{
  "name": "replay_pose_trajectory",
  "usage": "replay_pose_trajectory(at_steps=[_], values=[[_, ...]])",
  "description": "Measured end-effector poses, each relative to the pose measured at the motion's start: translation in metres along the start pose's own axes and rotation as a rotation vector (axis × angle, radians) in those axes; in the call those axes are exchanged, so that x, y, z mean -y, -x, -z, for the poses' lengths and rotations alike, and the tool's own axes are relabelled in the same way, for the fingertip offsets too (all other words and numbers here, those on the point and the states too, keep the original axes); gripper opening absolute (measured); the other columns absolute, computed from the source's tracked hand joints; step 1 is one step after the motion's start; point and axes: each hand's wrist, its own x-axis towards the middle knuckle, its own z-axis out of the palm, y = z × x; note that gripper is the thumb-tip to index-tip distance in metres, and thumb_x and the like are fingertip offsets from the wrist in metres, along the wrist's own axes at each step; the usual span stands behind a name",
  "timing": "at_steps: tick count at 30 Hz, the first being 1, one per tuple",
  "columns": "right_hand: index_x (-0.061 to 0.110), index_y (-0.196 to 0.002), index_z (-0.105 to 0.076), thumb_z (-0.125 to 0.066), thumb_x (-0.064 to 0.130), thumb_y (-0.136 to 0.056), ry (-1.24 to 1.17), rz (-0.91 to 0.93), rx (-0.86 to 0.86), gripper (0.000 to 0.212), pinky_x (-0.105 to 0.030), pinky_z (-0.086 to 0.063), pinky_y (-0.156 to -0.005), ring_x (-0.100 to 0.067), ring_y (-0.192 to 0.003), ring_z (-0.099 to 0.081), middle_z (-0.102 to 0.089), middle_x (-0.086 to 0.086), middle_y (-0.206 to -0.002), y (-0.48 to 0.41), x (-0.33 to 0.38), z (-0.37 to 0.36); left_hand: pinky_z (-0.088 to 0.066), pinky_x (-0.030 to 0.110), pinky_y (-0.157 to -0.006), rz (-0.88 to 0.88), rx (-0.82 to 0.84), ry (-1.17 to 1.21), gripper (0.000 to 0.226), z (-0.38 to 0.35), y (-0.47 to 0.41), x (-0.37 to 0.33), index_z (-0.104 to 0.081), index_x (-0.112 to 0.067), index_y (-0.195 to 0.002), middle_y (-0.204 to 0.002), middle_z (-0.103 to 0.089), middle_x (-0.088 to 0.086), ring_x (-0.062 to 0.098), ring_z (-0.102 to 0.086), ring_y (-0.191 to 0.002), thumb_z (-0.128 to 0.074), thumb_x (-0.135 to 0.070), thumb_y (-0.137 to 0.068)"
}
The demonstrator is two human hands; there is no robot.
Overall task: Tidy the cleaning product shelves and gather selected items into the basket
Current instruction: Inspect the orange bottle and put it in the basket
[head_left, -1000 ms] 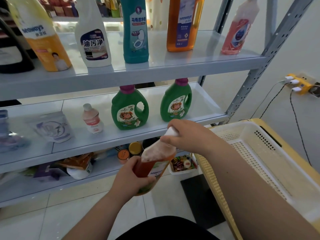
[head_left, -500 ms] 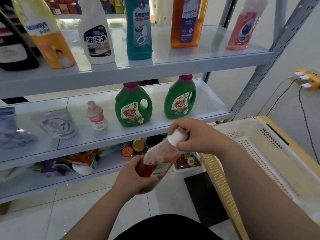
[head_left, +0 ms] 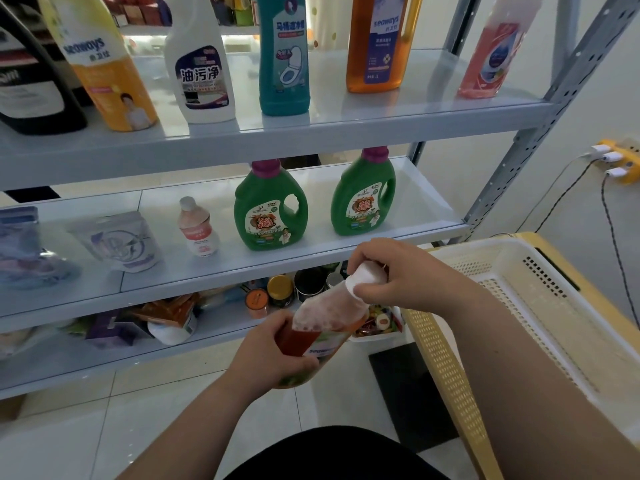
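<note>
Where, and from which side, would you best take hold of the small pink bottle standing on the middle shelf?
Grip the small pink bottle round its body from the open front: it stands upright, clear of its neighbours, and the upper shelf probably hinders a reach from above.

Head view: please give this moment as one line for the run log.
left hand: grips red bottle body | right hand: grips white cap | bottle: tilted, outside white basket
</note>
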Motion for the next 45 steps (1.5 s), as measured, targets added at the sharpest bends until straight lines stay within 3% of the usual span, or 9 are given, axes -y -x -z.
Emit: replay_pose_trajectory(at_steps=[8, 13, 16, 19, 22, 26, 32, 39, 45], values=[[0.045, -0.097, -0.065, -0.071, 0.013, -0.069, -0.161, 0.131, 0.009, 0.042, -0.037, -0.059, -0.086, -0.008, -0.112, -0.061, -0.065, 0.018, -0.115, 0.011, -0.003, 0.002, -0.054, 0.023, -0.081, 0.011, 0.049, 0.073, 0.080, 0.000, 0.003, -0.003, -0.057, -0.046, -0.117, -0.113, -0.066, -0.020, 0.005, -0.062, -0.104, -0.083, -0.059, -0.042], [0.042, -0.096, -0.064, -0.069, 0.010, -0.069, -0.240, 0.152, -0.008, 0.043, -0.035, -0.057, -0.087, -0.007, -0.115, -0.062, -0.068, 0.020, -0.114, 0.015, -0.007, -0.001, -0.052, 0.021, -0.080, 0.011, 0.046, 0.074, 0.085, 0.002, 0.006, -0.004, -0.054, -0.048, -0.120, -0.114, -0.065, -0.020, 0.007, -0.063, -0.105, -0.081, -0.060, -0.040], [0.056, -0.116, -0.056, -0.073, 0.025, -0.072, -0.172, 0.133, 0.048, 0.056, -0.023, -0.053, -0.087, 0.000, -0.119, -0.055, -0.055, 0.029, -0.124, 0.015, -0.007, -0.001, -0.051, 0.019, -0.077, 0.013, 0.050, 0.082, 0.080, 0.002, 0.007, -0.004, -0.056, -0.049, -0.116, -0.112, -0.066, -0.021, 0.005, -0.063, -0.103, -0.082, -0.059, -0.041], [0.060, -0.133, -0.040, -0.078, 0.058, -0.078, -0.015, -0.059, 0.110, 0.067, -0.029, -0.054, -0.090, -0.004, -0.115, -0.054, -0.045, 0.026, -0.127, 0.011, -0.003, -0.004, -0.048, 0.013, -0.072, 0.008, 0.052, 0.070, 0.071, 0.002, 0.008, -0.004, -0.056, -0.053, -0.109, -0.109, -0.065, -0.025, 0.000, -0.061, -0.100, -0.082, -0.061, -0.043], [0.037, -0.106, -0.058, -0.061, 0.074, -0.085, 0.143, -0.127, -0.030, 0.043, -0.032, -0.054, -0.074, -0.007, -0.090, -0.060, -0.062, 0.016, -0.102, 0.007, 0.001, -0.007, -0.048, 0.014, -0.072, 0.012, 0.059, 0.069, 0.071, 0.002, 0.008, -0.004, -0.055, -0.053, -0.107, -0.108, -0.064, -0.025, 0.000, -0.061, -0.099, -0.083, -0.061, -0.042], [0.043, -0.102, -0.063, -0.070, 0.059, -0.080, -0.059, -0.040, -0.062, 0.028, -0.027, -0.055, -0.068, -0.001, -0.085, -0.064, -0.065, 0.020, -0.096, 0.014, -0.004, -0.001, -0.050, 0.016, -0.076, 0.019, 0.042, 0.097, 0.073, 0.003, 0.009, 0.000, -0.055, -0.054, -0.108, -0.110, -0.066, -0.023, 0.001, -0.062, -0.101, -0.083, -0.060, -0.040], [0.039, -0.114, -0.067, -0.072, 0.036, -0.063, -0.456, 0.022, -0.144, 0.051, -0.030, -0.060, -0.074, -0.018, -0.093, -0.072, -0.067, 0.003, -0.109, 0.020, -0.025, 0.011, -0.053, 0.023, -0.083, 0.022, 0.011, 0.124, 0.085, 0.006, 0.010, 0.005, -0.057, -0.046, -0.122, -0.113, -0.069, -0.018, 0.006, -0.064, -0.106, -0.086, -0.054, -0.042], [0.036, -0.116, -0.067, -0.074, 0.031, -0.065, -0.463, 0.048, -0.141, 0.052, -0.049, -0.063, -0.086, -0.023, -0.104, -0.071, -0.068, 0.002, -0.118, 0.019, -0.025, 0.010, -0.050, 0.019, -0.079, 0.012, 0.016, 0.112, 0.080, 0.007, 0.010, 0.003, -0.056, -0.050, -0.117, -0.114, -0.067, -0.021, 0.004, -0.062, -0.105, -0.084, -0.056, -0.042], [0.049, -0.112, -0.068, -0.078, 0.017, -0.073, -0.221, 0.091, -0.035, 0.051, -0.038, -0.060, -0.093, -0.006, -0.112, -0.064, -0.065, 0.021, -0.119, 0.016, -0.012, 0.005, -0.048, 0.011, -0.071, 0.008, 0.011, 0.065, 0.073, 0.005, 0.010, 0.002, -0.056, -0.052, -0.112, -0.111, -0.067, -0.023, 0.001, -0.063, -0.101, -0.084, -0.057, -0.045]])
